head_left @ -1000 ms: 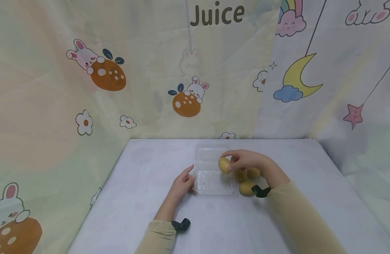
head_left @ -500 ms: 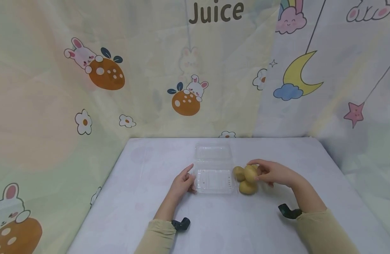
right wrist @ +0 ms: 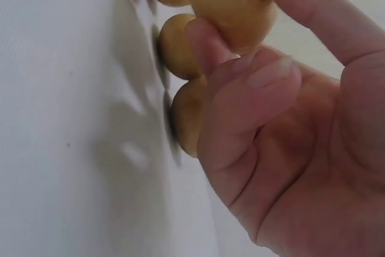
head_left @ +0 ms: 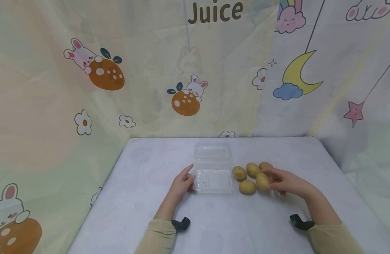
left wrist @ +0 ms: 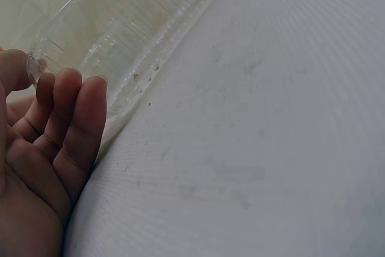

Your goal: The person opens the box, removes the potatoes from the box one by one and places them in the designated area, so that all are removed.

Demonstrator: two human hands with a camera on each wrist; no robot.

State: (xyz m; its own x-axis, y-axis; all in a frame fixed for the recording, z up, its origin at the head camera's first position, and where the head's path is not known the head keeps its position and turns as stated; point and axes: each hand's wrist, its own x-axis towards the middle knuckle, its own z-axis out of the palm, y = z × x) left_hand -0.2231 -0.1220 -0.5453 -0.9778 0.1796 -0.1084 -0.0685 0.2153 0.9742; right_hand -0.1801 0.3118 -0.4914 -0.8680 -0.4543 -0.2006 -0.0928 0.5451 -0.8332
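My right hand [head_left: 287, 181] pinches a yellow-brown potato [head_left: 263, 181] between thumb and fingers, just above the table. In the right wrist view, this held potato [right wrist: 231, 4] hangs above other potatoes. Several more lie close together on the table, among them a front one [head_left: 247, 187] and a left one [head_left: 239, 173]. Left of them stands a clear plastic container [head_left: 214, 181] with its lid [head_left: 213, 152] folded back behind it. My left hand [head_left: 183, 183] holds the container's left rim, its lower fingers curled against the outside wall, as the left wrist view shows.
A white cloth covers the table [head_left: 220, 225]. A printed curtain [head_left: 150, 88] stands behind it and along both sides. Each wrist wears a black camera mount, the left one [head_left: 181, 224] and the right one [head_left: 301, 223].
My right hand has moved from over the container to the right, past the other potatoes, with the potato still in its fingers. The left hand stays at the container's rim.
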